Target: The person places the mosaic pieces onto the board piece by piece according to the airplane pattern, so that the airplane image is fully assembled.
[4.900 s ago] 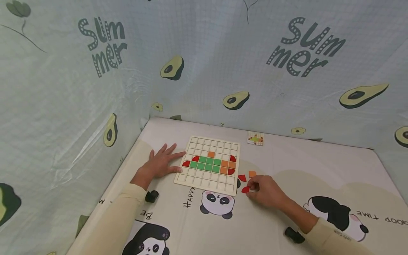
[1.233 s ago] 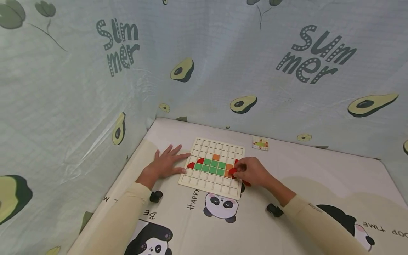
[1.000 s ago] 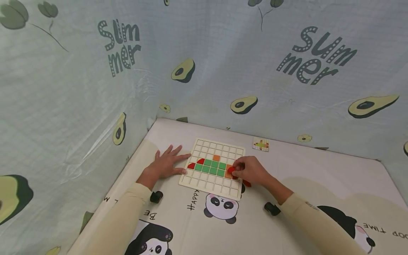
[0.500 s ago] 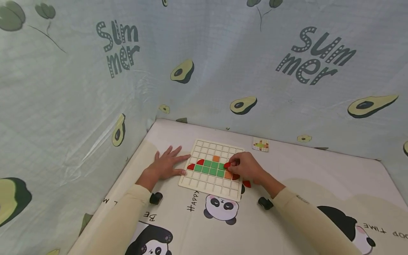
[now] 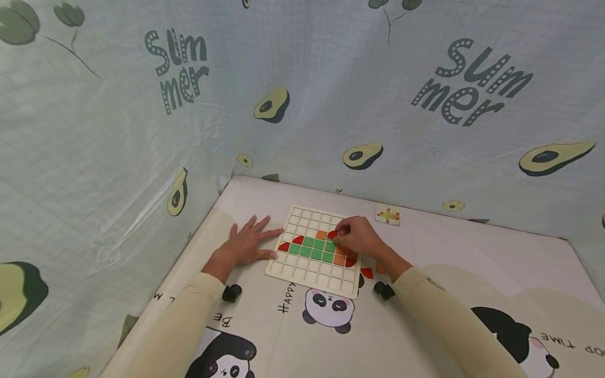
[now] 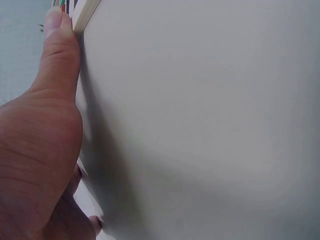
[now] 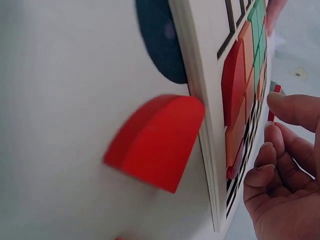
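Observation:
A pale wooden grid board (image 5: pixel 307 274) lies on the table, holding green squares (image 5: pixel 315 253), orange squares (image 5: pixel 321 234) and red quarter-circle pieces. My left hand (image 5: pixel 240 245) has its fingers spread on the cloth, with thumb and index finger touching the board's left edge. Between thumb and fingertips, my right hand (image 5: pixel 361 236) pinches a red quarter-circle piece (image 5: pixel 333 234) over the board, just right of the topmost orange square. In the right wrist view that red piece shows only as a thin edge, and the hand covers part of the board's right side.
Beside the board's right edge lies a loose red quarter-circle piece (image 7: pixel 155 145); an orange piece (image 5: pixel 381 269) is partly hidden by the right wrist. A small pattern card (image 5: pixel 387 214) lies behind, near the back wall sheet (image 5: pixel 302 157). The tablecloth has printed pandas (image 5: pixel 329 307).
The right hand has picked the red quarter-circle piece off the cloth, carried it onto the board, and moved it up and left toward the topmost orange square. The left hand stays at the board's edge.

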Demonstrator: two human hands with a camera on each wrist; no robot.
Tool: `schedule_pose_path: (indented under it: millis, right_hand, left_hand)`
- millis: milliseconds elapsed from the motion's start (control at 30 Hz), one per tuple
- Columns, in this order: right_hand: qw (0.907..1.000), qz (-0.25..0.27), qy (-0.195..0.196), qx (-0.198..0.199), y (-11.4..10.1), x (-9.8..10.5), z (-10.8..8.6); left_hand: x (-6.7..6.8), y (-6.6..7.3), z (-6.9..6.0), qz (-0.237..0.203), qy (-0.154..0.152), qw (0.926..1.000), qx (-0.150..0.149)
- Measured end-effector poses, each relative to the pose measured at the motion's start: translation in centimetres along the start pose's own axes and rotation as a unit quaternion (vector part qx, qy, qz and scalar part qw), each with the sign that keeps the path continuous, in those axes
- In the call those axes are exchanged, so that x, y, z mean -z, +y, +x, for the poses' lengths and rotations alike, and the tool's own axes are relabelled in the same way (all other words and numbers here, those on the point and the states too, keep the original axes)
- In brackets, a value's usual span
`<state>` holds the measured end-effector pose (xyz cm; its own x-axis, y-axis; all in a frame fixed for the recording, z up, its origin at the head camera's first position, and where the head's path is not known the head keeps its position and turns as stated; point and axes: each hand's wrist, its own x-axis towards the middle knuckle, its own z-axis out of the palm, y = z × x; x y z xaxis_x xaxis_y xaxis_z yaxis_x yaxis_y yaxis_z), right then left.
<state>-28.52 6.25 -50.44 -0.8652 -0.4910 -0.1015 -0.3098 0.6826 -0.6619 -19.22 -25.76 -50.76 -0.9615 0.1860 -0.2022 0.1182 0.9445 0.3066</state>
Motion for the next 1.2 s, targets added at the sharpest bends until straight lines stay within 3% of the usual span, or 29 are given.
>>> schedule_pose_path:
  millis: [567, 1200]
  right_hand:
    - [0.9996, -0.025, 0.015, -0.007, -0.8, -0.2, 2.8]
    - [0.9997, -0.018, 0.004, 0.017, -1.1, -0.6, 3.4]
  left_hand:
    - [-0.1, 0.0, 0.0, 0.010, 0.004, 0.9999, 0.006]
    - [0.1, 0.0, -0.2, 0.010, 0.005, 0.9999, 0.000]
